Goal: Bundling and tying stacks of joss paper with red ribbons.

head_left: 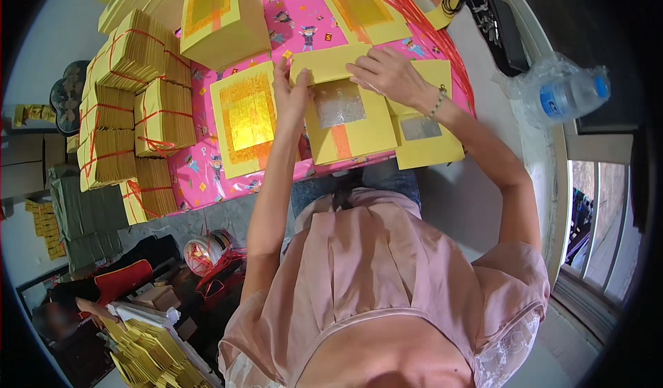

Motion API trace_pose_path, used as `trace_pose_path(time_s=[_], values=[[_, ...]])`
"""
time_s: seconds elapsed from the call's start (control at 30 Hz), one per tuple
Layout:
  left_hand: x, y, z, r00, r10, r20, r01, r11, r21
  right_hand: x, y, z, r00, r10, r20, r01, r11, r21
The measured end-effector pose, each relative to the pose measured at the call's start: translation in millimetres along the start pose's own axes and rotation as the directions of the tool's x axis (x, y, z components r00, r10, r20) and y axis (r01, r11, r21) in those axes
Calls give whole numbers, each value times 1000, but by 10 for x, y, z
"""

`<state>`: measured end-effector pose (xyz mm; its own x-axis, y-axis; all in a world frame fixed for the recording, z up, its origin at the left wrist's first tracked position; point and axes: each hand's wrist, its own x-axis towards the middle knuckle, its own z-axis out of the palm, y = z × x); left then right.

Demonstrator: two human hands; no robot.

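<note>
A yellow paper sheet with a silver foil square [376, 129] lies at the table's near edge, its far part folded over toward me. My left hand [291, 92] grips the left end of the fold, thumb on the near side. On the right part of the fold, my right hand [390, 74] has its fingers curled and pressed against the paper. A gold-foil sheet [219, 122] lies flat just left of my left hand. Under my right wrist is another silver-foil sheet [435, 152], partly hidden.
Bundles of yellow paper [107, 136] tied with red string line the table's left side. A tall paper stack [228, 39] stands far left of my hands. Red strings [452, 56] trail along the right edge, near a black bag [501, 36] and a plastic bottle [566, 98].
</note>
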<state>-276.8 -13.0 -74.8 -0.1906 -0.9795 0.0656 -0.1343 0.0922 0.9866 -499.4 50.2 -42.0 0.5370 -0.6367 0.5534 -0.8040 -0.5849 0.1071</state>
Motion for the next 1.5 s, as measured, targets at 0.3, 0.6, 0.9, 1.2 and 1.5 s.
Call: trace_pose_path(time_s=[0.3, 0.6, 0.9, 1.2, 1.5], values=[[-122, 78, -1, 976, -203, -78, 133, 840, -526, -211, -461, -886, 922, 386, -39, -363, 893, 268], [-212, 157, -52, 972, -221, 80, 207, 647, -734, -1912, -1610, -807, 458, 416, 786, -873, 378, 308], [-280, 257, -10, 969, -220, 108, 227, 641, -733, -1684, -1412, -471, 619, 782, -72, -763, 620, 183], [-279, 365, 87, 967, -199, 157, 250, 655, -713, -1289, -683, -257, 739, 657, -150, -669, 742, -44], [-368, 487, 723, 906, -233, 353, 370, 840, -396, -1402, -204, 34, 245, 944, 223, -791, 62, 609]])
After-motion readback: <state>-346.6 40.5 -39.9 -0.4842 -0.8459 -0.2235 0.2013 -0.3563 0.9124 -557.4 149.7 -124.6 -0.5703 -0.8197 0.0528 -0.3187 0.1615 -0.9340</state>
